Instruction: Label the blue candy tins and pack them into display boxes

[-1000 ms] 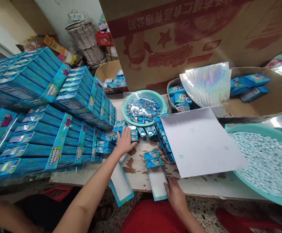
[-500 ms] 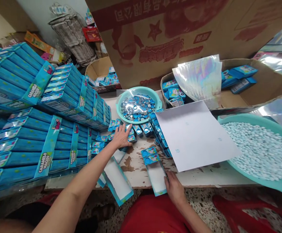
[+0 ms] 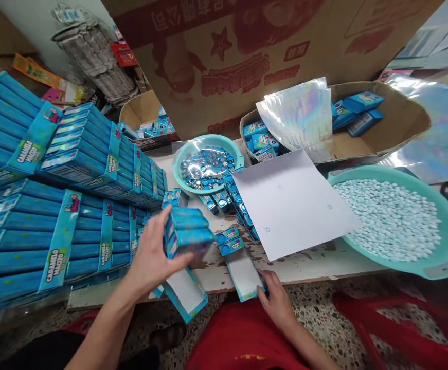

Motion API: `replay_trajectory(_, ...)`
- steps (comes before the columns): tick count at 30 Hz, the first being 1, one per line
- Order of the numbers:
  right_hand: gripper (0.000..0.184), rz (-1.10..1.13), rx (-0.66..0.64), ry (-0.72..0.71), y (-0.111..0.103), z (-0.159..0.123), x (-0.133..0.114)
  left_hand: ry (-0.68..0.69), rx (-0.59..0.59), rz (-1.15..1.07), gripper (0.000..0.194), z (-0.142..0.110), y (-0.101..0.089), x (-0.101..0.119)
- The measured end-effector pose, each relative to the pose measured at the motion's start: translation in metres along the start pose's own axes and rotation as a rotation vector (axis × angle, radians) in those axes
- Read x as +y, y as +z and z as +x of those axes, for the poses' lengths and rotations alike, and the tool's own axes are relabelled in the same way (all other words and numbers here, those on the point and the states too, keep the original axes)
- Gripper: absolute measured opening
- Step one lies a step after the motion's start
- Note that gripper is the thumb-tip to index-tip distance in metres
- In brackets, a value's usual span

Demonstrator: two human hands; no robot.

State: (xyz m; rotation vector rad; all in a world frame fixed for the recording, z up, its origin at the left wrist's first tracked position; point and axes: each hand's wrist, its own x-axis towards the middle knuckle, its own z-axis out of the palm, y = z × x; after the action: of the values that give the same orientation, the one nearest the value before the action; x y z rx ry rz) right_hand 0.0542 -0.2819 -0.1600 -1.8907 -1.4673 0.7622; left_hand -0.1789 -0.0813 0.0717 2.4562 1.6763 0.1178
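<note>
And here's the tense bit — the left hand (image 3: 152, 252) has a whole bunch of blue boxes (image 3: 189, 232) clamped between thumb and fingers, up off the tabletop (image 3: 218, 277), and the blur hides any band around them. If squeeze alone is holding that bunch, a slackening thumb could let a middle box drop out; press too hard and the row could buckle. Watch the near edge, too: the other tray (image 3: 187, 294), below and just right of the left hand, pokes out past the table's edge, so a knock from that wrist could tip it off.

Over to the right hand (image 3: 275, 301), fingers bent at the near right side of a tray (image 3: 244, 272) — pinching its wall or merely steadying it, I can't tell. A jolt there could shift the two boxes (image 3: 229, 241), packed at the end away from that hand.

So where's the bunch? Right in the left hand's grasp, ahead and to the left of the right hand, well apart from it, with the two boxes sitting between. Beyond the left hand waits a bowl of small shiny pieces (image 3: 240, 152); ahead of the right hand, a white sheet (image 3: 293, 200).
</note>
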Motion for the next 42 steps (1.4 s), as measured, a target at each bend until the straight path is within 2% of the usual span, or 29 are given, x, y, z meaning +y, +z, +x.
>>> replay_trajectory(1,0.034,0.029,-0.004,0.010,-0.001,-0.003,0.000,0.037,-0.076,-0.081,0.107,-0.013,0.000,0.009)
replay_trajectory(3,0.032,0.083,-0.015,0.042,-0.003,-0.006,0.001,0.121,-0.260,-0.216,0.109,-0.033,0.018,0.031)
replay_trajectory(5,0.032,0.133,-0.032,0.060,-0.003,-0.006,0.002,0.161,-0.388,-0.275,0.110,-0.044,0.052,0.057)
replay_trajectory(6,0.032,0.152,-0.037,0.059,-0.003,-0.006,0.002,0.153,-0.410,-0.262,0.109,-0.047,0.071,0.069)
replay_trajectory(8,0.034,0.171,-0.033,0.045,-0.003,-0.005,0.002,0.116,-0.361,-0.163,0.103,-0.048,0.106,0.090)
replay_trajectory(10,0.036,0.163,-0.007,0.036,-0.001,-0.006,0.001,0.102,-0.265,-0.038,0.096,-0.049,0.129,0.103)
replay_trajectory(12,0.036,0.148,0.019,0.037,0.000,-0.006,-0.002,0.117,-0.201,0.046,0.093,-0.051,0.141,0.108)
replay_trajectory(16,0.037,0.125,0.039,0.045,0.003,-0.009,-0.004,0.180,-0.158,0.117,0.093,-0.062,0.156,0.110)
replay_trajectory(20,0.038,0.089,0.012,0.055,0.007,-0.011,0.000,0.269,-0.092,0.187,0.082,-0.076,0.177,0.109)
replay_trajectory(22,0.042,0.047,0.002,0.039,0.008,-0.010,0.003,0.318,-0.093,0.186,0.080,-0.078,0.179,0.105)
replay_trajectory(24,0.051,-0.004,-0.004,-0.007,0.008,-0.005,0.005,0.379,-0.098,0.124,0.083,-0.073,0.172,0.095)
replay_trajectory(26,0.064,-0.044,-0.021,-0.058,0.009,0.004,0.005,0.309,-0.015,0.036,0.080,-0.059,0.157,0.075)
replay_trajectory(28,0.069,-0.064,-0.050,-0.092,0.010,0.014,0.005,0.009,0.141,0.000,0.074,-0.036,0.139,0.046)
replay_trajectory(29,0.069,-0.070,-0.065,-0.101,0.011,0.018,0.005,-0.202,0.206,0.011,0.072,-0.021,0.131,0.030)
replay_trajectory(30,0.068,-0.077,-0.076,-0.107,0.012,0.021,0.005,-0.404,0.222,0.031,0.074,-0.006,0.124,0.013)
replay_trajectory(31,0.067,-0.087,-0.082,-0.111,0.014,0.023,0.005,-0.551,0.173,0.029,0.078,0.008,0.119,-0.004)
replay_trajectory(33,0.066,-0.110,-0.081,-0.109,0.017,0.024,0.006,-0.677,-0.026,-0.055,0.074,0.031,0.114,-0.033)
replay_trajectory(35,0.065,-0.126,-0.074,-0.096,0.020,0.024,0.006,-0.641,-0.162,-0.161,0.059,0.040,0.113,-0.054)
replay_trajectory(36,0.065,-0.126,-0.071,-0.087,0.021,0.024,0.005,-0.597,-0.183,-0.185,0.052,0.041,0.112,-0.061)
replay_trajectory(38,0.066,-0.114,-0.069,-0.060,0.023,0.027,0.001,-0.460,-0.166,-0.132,0.050,0.035,0.110,-0.070)
replay_trajectory(40,0.066,-0.106,-0.078,-0.016,0.023,0.037,-0.005,-0.270,-0.146,0.017,0.055,0.029,0.109,-0.072)
replay_trajectory(42,0.069,-0.094,-0.087,0.022,0.024,0.051,-0.011,-0.080,-0.134,0.177,0.051,0.027,0.110,-0.069)
